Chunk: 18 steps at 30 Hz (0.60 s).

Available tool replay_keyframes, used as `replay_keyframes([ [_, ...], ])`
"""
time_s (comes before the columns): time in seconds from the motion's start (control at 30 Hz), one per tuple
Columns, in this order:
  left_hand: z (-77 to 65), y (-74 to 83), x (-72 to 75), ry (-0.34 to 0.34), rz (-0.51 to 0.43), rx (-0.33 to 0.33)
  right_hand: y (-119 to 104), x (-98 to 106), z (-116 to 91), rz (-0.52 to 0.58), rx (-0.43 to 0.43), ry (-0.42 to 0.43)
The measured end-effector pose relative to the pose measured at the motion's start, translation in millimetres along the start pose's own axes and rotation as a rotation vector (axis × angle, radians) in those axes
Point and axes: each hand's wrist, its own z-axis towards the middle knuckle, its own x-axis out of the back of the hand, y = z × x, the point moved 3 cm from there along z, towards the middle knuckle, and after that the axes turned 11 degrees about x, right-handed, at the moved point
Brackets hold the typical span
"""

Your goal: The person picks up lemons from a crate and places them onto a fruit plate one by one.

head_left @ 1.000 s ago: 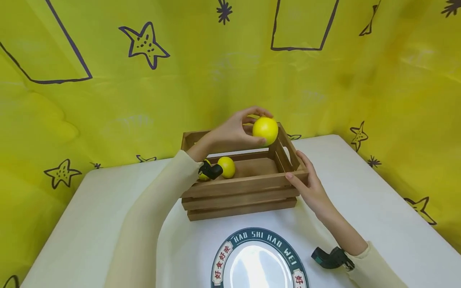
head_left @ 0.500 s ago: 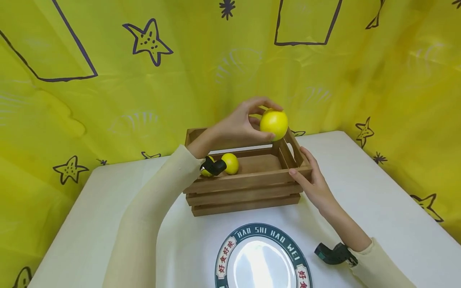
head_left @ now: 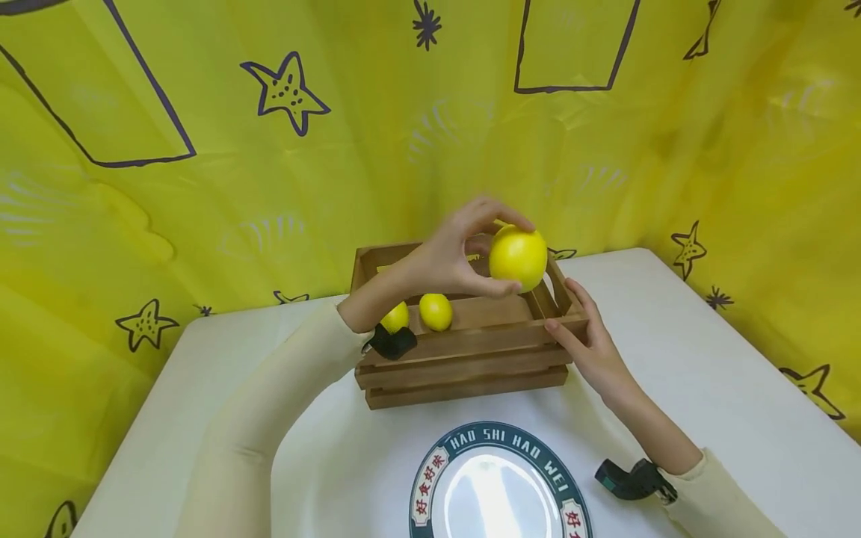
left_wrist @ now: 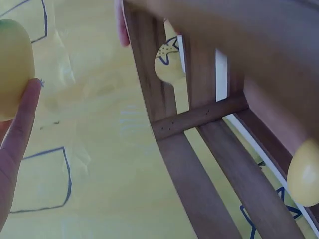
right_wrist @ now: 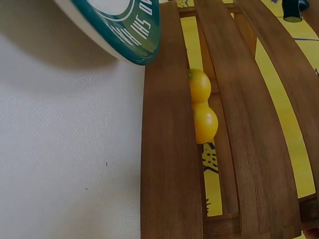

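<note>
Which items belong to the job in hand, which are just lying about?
Likely the job:
yellow fruit gripped by left hand
slatted wooden crate, right hand on its corner
two yellow fruits inside

Likely just around:
green-rimmed plate, untouched
star-patterned yellow backdrop

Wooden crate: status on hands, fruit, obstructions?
Left hand holds yellow fruit aloft. Right hand grips wooden crate's right end. Two more fruits inside, left half. Plate in front of crate; no obstruction seen.
</note>
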Motion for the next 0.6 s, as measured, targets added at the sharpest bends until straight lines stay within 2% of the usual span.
replay_keyframes([
  [0.27, -21.5, 7.4, -14.9, 0.0, 0.007, 0.027, 1, -1, -1, 0.002, -0.014, 0.002],
  [0.5, -37.5, 5.9, -25.0, 0.015, 0.048, 0.101, 0, -1, -1, -0.009, -0.017, -0.001],
  [0.6, -44.4, 8.0, -29.8, 0.0, 0.054, 0.127, 0, -1, -1, -0.016, -0.002, -0.005],
])
